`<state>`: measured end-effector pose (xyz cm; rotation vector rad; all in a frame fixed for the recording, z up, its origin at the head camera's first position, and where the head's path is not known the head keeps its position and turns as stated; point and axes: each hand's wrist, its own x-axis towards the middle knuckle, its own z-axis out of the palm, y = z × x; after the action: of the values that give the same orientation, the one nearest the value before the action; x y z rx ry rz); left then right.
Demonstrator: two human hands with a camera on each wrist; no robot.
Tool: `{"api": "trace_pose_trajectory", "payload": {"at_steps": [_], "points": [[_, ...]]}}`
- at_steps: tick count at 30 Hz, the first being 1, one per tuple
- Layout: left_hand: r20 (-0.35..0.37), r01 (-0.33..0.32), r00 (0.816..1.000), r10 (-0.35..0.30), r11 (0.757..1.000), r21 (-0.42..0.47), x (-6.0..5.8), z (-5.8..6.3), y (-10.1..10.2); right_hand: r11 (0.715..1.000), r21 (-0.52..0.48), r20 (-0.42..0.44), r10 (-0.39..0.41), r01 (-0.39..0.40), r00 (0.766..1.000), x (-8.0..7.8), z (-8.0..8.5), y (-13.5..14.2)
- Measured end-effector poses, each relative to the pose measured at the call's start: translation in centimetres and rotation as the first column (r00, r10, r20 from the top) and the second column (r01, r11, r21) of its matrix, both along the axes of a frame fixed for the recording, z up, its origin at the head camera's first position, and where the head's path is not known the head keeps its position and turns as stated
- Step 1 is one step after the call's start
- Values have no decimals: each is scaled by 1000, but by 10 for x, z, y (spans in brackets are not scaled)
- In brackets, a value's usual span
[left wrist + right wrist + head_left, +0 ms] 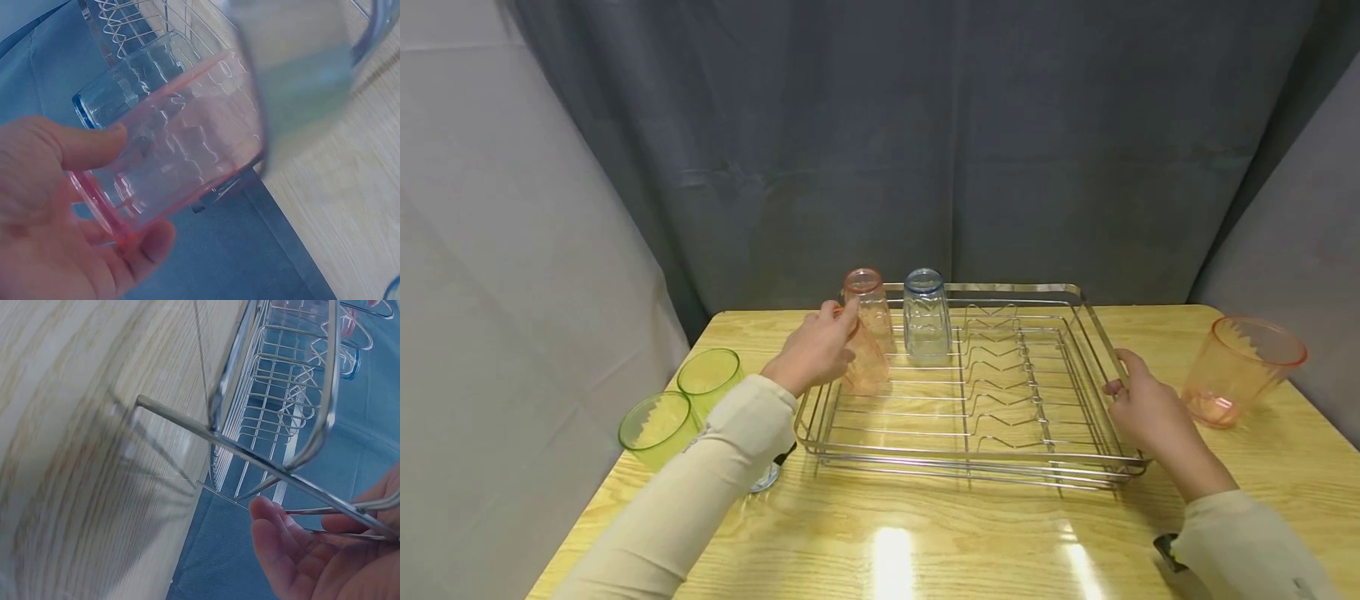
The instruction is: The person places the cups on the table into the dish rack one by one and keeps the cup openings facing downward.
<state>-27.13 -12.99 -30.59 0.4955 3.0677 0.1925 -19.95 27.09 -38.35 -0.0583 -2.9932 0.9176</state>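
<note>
At the wire rack's (962, 455) left side, a left hand (816, 348) pinches an orange cup (867, 367) by its upper end — narrower end up, long axis near vertical — while the right hand (1152, 415) grips the rack's right side.

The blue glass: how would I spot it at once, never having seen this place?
On the wooden table sits a wide wire rack. Towards its back, left of the middle, stands the blue glass, just right of a pink glass. Its blue-ringed top sets it apart from that neighbour and the tilted pink glass in the left hand.
</note>
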Motion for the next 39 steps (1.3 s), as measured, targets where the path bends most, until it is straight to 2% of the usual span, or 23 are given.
{"api": "trace_pose_trajectory", "payload": {"at_steps": [10, 16, 21, 25, 31, 39], "points": [[-16, 34, 999, -33, 998, 48, -12, -9, 5, 1000, -3, 8, -2, 2, 1000, -3, -1, 2], [24, 48, 998, -50, 997, 60, -15, -12, 7, 1000, -8, -2, -5, 5, 1000, -4, 0, 0], [54, 22, 998, -23, 1000, 12, -15, -8, 10, 1000, -8, 12, -17, 17, 1000, -4, 1, 2], [76, -4, 997, 9, 998, -67, -15, -2, 13, 1000, -7, 20, -18, 18, 1000, -4, 1, 3], [55, -8, 998, 15, 991, -135, -13, 8, 15, 1000, -11, 22, -12, 12, 1000, -4, 3, 3], [21, -52, 998, 56, 984, -172, -16, 7, 20, 1000, -15, 43, -11, 12, 999, -5, 2, 2]]}}
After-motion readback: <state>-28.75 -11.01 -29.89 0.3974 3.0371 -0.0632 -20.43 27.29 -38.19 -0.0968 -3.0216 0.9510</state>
